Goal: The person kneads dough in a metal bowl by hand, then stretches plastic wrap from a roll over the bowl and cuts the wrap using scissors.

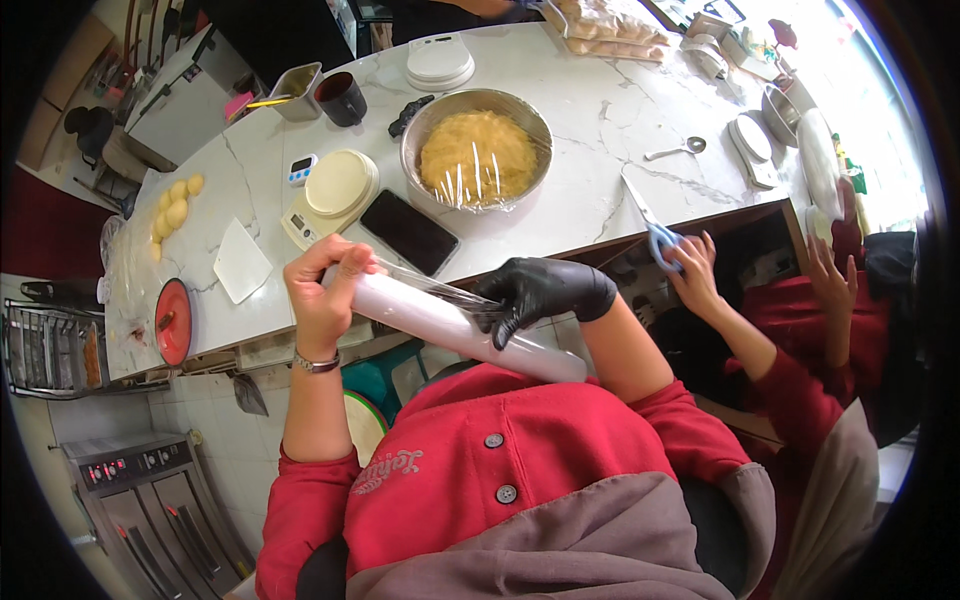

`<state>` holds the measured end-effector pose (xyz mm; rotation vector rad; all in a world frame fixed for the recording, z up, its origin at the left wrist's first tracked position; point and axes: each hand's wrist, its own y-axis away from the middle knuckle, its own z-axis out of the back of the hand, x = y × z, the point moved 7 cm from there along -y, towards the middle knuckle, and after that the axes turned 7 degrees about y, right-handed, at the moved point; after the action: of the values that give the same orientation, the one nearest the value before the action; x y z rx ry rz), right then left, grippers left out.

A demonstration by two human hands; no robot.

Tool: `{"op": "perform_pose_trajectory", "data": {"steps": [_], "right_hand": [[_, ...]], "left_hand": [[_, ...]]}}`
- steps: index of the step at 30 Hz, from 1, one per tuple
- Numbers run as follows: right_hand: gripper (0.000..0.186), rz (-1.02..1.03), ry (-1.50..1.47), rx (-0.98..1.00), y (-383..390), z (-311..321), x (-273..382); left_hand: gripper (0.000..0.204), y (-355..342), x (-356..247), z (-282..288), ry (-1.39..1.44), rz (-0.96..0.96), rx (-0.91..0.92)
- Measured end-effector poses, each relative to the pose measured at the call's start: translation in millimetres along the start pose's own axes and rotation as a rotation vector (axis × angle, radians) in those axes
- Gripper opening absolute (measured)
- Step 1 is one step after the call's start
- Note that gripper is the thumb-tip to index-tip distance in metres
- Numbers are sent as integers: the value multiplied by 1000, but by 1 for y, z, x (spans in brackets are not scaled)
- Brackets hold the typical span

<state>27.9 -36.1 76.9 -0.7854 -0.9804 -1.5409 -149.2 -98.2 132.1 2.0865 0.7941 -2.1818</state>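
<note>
A white roll of cling film lies slantwise across my chest, just off the table's front edge. My left hand, bare with a wristwatch, is wrapped round the roll's upper left end. In a black glove, my right hand is closed on the film at the roll's right part, its thumb against the roll. A loose strip of clear film stretches between both hands. Beyond them stands a metal bowl of yellow-brown dough, with film over its top.
A phone, cream scale, white scraper and red lid lie to the left. Dough balls sit at far left. On the right, a co-worker's hand holds scissors; a spoon lies beyond.
</note>
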Motion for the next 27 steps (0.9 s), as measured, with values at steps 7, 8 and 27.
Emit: {"op": "perform_pose_trajectory", "data": {"steps": [7, 8, 27], "right_hand": [[21, 98, -45, -373, 1, -1, -17], [16, 71, 0, -480, 1, 0, -16], [14, 103, 253, -837, 29, 21, 11]], "left_hand": [[21, -16, 5, 45, 41, -14, -27], [21, -19, 7, 51, -5, -38, -2], [21, -46, 9, 80, -55, -57, -113]]}}
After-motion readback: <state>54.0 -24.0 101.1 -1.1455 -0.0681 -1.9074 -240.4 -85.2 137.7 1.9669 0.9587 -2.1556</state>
